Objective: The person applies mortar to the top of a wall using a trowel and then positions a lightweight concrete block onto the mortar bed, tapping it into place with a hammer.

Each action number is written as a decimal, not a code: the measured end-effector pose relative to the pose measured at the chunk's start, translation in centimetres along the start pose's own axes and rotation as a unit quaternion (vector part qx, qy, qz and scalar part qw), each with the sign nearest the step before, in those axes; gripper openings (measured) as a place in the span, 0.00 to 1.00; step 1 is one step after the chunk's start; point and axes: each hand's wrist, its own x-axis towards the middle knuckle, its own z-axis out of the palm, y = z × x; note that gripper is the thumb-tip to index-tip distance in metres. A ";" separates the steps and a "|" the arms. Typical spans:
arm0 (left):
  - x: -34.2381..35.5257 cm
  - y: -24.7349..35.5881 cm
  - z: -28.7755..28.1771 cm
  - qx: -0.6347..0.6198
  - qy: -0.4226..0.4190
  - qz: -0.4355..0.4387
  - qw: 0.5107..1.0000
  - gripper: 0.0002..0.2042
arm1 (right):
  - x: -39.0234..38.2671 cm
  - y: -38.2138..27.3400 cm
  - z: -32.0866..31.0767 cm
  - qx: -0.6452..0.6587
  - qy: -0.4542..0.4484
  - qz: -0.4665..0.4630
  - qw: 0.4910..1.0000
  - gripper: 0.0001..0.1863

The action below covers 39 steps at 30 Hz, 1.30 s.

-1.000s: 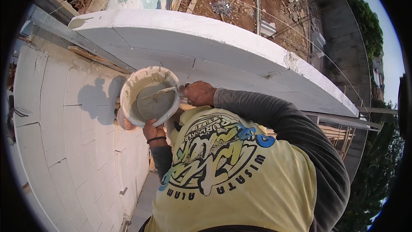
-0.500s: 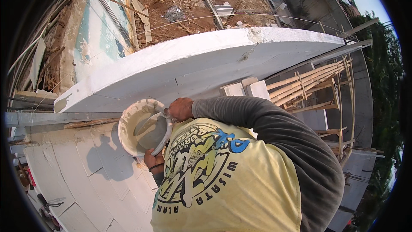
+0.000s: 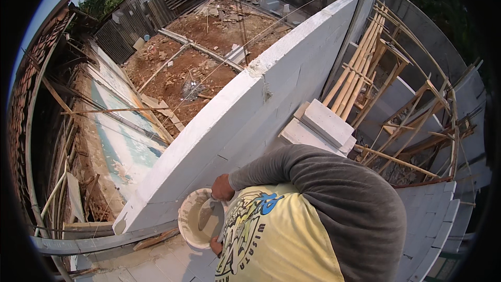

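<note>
- Bucket [image 3: 188, 211], round and pale: it sits just left of the person's fingers, close to the yellow shirt [image 3: 297, 230]. Its open top faces up, so the inside shows.
- Grey mix [image 3: 213, 224]: it is inside the bucket, left of the right fingers and a bit lower. It looks wet and smooth.
- Right hand [image 3: 223, 187]: it is at the top right edge of the bucket. Its fingers are bent in, close together, around the end of a trowel. The handle is mostly hidden.
- Trowel [image 3: 204, 214]: its flat part, smeared with mix, goes down into the bucket from the right fingers.
- Left hand [image 3: 215, 245]: it holds the low right edge of the bucket, below the right fingers. Most of its fingers are hidden, so one cannot tell if they are spread or pressed together.
- White wall [image 3: 250, 109]: it is tall and made of blocks. It stands just past the right fingers and runs up and to the right.
- Pale blocks [image 3: 327, 124]: they lie in a pile, well to the right of the right fingers and farther off.
- Bamboo poles [image 3: 357, 75]: they are past the blocks, even farther from the fingers.
- Long grey bar [image 3: 104, 246]: it lies left of the left fingers, across the bucket from them.
</note>
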 end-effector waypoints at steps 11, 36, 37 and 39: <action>-3.8 -0.7 3.8 0.028 -0.071 0.071 0.995 0.08 | -1.6 -0.6 0.6 -0.005 -0.011 0.037 0.999 0.15; -3.2 -5.0 5.3 -0.285 0.236 0.134 0.919 0.18 | 3.8 -3.6 -1.0 -0.034 -0.124 0.004 0.992 0.20; -2.9 -5.6 5.3 -0.290 0.241 0.130 0.917 0.18 | 3.9 -3.8 -0.9 -0.042 -0.125 -0.003 0.991 0.20; -2.3 -6.4 5.1 -0.301 0.250 0.126 0.912 0.17 | 4.1 -4.3 -0.8 -0.051 -0.123 -0.008 0.991 0.19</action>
